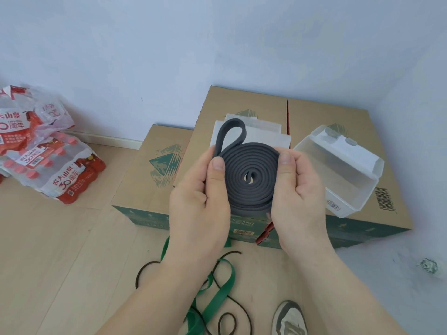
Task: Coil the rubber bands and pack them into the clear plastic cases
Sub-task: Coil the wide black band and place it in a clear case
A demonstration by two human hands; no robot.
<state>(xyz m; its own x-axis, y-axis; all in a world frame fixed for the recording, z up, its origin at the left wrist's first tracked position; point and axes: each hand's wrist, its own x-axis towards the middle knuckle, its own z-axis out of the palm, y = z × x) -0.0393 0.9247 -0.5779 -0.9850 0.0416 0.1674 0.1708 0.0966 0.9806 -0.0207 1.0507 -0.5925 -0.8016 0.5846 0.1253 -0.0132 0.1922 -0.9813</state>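
Observation:
A wide dark grey rubber band (251,175) is wound into a flat spiral, with a loose loop sticking up at its top left. My left hand (200,201) grips the coil's left edge, thumb on its face. My right hand (297,197) grips the right edge the same way. An open clear plastic case (343,170) lies on the cardboard box to the right. Another clear case (266,134) sits behind the coil, mostly hidden. On the floor below lie a green band (217,296) and a thin dark band (232,320).
Three cardboard boxes (150,175) stand against the pale wall in the corner. Shrink-wrapped packs of bottled water (48,165) sit on the wooden floor at the left. A shoe (289,317) shows at the bottom edge. A small crumpled object (428,265) lies at the right.

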